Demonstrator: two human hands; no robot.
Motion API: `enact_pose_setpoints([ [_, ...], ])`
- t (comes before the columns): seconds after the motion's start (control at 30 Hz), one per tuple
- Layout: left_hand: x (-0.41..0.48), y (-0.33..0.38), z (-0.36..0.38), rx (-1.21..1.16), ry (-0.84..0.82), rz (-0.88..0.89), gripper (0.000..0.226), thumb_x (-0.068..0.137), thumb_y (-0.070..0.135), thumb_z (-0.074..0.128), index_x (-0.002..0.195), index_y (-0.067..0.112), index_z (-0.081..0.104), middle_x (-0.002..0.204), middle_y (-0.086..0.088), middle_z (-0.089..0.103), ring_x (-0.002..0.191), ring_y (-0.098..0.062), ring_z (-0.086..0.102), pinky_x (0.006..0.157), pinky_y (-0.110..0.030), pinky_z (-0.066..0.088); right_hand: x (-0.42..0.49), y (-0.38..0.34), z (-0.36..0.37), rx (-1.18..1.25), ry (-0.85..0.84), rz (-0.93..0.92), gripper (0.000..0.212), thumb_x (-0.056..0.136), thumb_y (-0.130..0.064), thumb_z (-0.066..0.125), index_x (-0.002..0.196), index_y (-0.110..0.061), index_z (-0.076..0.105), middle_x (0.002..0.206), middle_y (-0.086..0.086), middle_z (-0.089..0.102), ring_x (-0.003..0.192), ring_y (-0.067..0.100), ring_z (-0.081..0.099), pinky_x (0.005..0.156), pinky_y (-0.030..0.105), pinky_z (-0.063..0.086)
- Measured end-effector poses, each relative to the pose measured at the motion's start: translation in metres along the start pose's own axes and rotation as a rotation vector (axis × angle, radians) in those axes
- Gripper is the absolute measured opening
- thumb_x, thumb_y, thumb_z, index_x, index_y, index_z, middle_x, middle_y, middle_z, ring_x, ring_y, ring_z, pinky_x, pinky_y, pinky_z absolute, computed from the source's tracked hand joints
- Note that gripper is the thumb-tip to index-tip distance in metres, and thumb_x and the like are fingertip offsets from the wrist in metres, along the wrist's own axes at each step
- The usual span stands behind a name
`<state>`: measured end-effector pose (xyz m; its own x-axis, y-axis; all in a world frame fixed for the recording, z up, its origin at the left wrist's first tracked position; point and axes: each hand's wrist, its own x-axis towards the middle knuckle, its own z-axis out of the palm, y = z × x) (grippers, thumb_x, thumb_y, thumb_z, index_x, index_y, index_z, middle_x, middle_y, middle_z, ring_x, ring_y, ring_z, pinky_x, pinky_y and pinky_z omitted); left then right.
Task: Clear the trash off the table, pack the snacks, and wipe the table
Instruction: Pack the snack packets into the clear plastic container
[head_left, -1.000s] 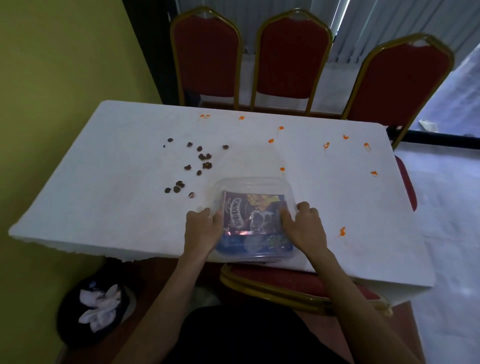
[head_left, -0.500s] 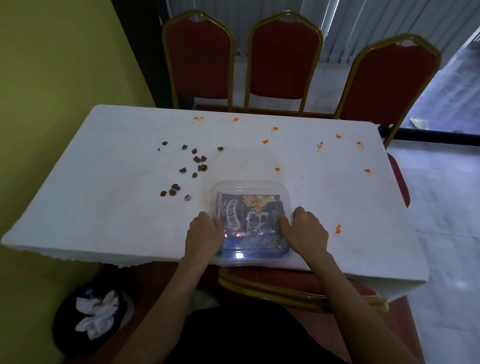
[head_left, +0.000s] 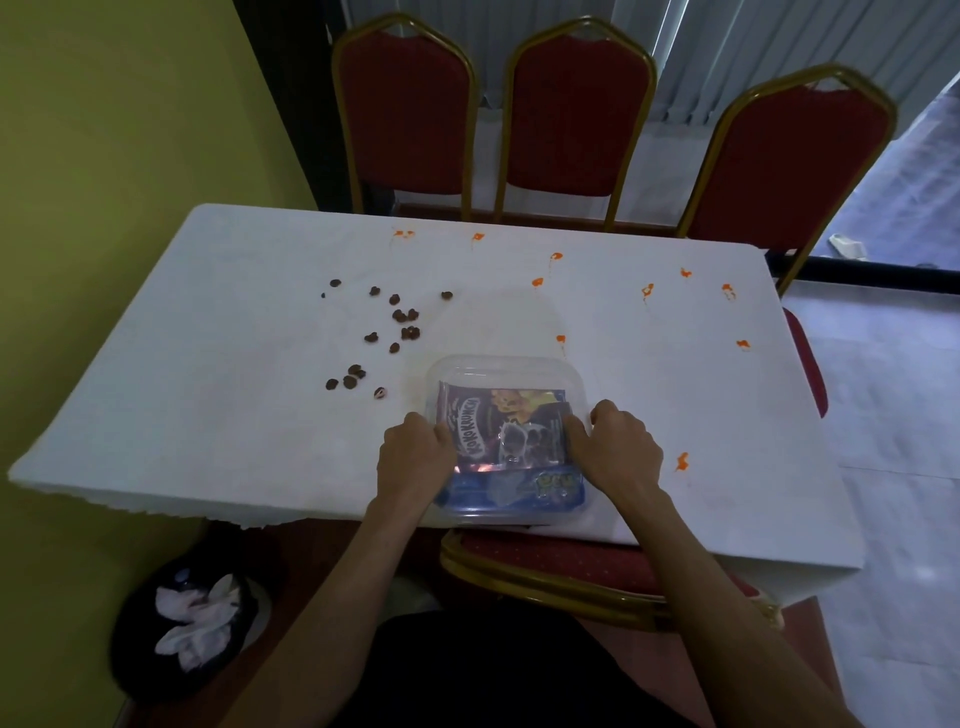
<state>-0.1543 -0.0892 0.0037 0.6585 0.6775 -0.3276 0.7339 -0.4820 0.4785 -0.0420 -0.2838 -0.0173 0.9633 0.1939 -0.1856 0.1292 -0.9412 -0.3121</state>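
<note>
Pressure worries me: my left grip (head_left: 415, 457) and right grip (head_left: 621, 449) clamp both sides of the clear container (head_left: 501, 370) of snack packets (head_left: 498, 431), lower centre, at the surface's (head_left: 234, 374) near edge, where an uneven push could tip it off.

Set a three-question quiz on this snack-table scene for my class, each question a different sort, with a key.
1. True or false: the scattered brown cereal pieces lie to the left of the clear plastic lidded box.
2. Where are the crumpled white tissues? A in the right hand; B in the round black bin; C in the box.
3. Fill in: the left hand and the right hand both grip the ___.
Key: 1 true; 2 B; 3 clear plastic lidded box.
</note>
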Motion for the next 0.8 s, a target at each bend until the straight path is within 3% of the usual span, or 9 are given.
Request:
enact_pose_setpoints([
  [0.33,-0.001,0.002,0.0,0.021,-0.006,-0.011,0.031,0.104,0.031,0.041,0.084,0.01,0.052,0.069,0.001,0.051,0.059,-0.009,0.05,0.048,-0.02,0.03,0.006,-0.002,0.005,0.089,-0.032,-0.004,0.044,0.098,-0.056,0.043,0.092,-0.013,0.045,0.091,0.007,0.055,0.077,0.027,0.057,0.064,0.034,0.041],
  [0.5,-0.004,0.0,0.002,0.006,-0.027,-0.034,0.03,0.104,0.033,0.041,0.091,0.009,0.055,0.079,-0.002,0.057,0.065,-0.01,0.054,0.052,-0.021,0.036,0.001,-0.005,0.011,0.044,0.0,-0.023,0.043,0.102,-0.055,0.034,0.104,-0.012,0.042,0.094,0.009,0.054,0.075,0.026,0.052,0.064,0.035,0.04],
  [0.63,-0.008,-0.002,0.004,0.008,-0.006,-0.025,0.029,0.104,0.034,0.038,0.095,0.01,0.05,0.085,-0.002,0.054,0.071,-0.011,0.052,0.06,-0.025,0.039,-0.005,-0.007,0.017,0.076,0.002,-0.009,0.042,0.101,-0.057,0.028,0.105,-0.015,0.037,0.093,0.01,0.059,0.079,0.03,0.059,0.067,0.039,0.046],
  [0.8,-0.009,-0.009,0.013,-0.063,-0.038,-0.06,0.041,0.104,0.041,0.034,0.096,0.008,0.057,0.089,-0.008,0.064,0.07,-0.011,0.056,0.059,-0.025,0.04,-0.003,-0.002,0.018,0.175,-0.135,0.143,0.072,0.094,-0.074,0.023,0.115,-0.009,0.046,0.106,0.013,0.064,0.089,0.03,0.06,0.075,0.039,0.045],
])
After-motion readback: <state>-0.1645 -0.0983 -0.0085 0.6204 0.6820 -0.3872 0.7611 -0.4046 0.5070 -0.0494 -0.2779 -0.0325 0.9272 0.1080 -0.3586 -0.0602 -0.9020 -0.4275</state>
